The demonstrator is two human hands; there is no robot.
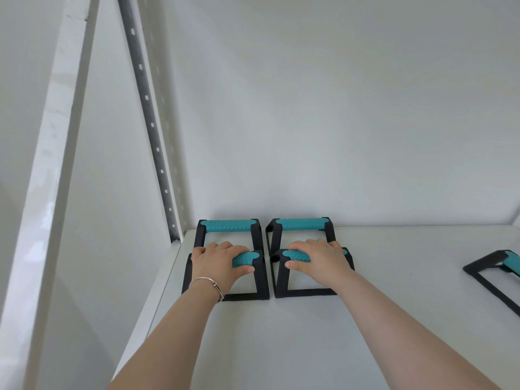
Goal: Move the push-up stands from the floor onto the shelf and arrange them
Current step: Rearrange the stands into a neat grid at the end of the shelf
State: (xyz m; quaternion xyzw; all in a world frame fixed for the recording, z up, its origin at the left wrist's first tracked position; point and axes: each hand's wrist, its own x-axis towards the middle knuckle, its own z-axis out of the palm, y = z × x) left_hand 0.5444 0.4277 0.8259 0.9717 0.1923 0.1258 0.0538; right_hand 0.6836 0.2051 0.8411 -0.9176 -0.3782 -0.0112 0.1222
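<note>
Several black push-up stands with teal grips sit on the white shelf (365, 319). Two stand against the back wall: the back left stand (229, 226) and the back right stand (301, 224). Directly in front of them are the front left stand (244, 259) and the front right stand (295, 256). My left hand (218, 261), with a thin bracelet on its wrist, wraps the teal grip of the front left stand. My right hand (319, 258) wraps the grip of the front right stand. Both front stands rest flat on the shelf.
Another push-up stand (498, 273) lies at the shelf's right edge, partly cut off by the frame. A grey perforated upright (152, 125) rises at the shelf's back left corner, with a white post (53, 153) further left. A white wall closes the back.
</note>
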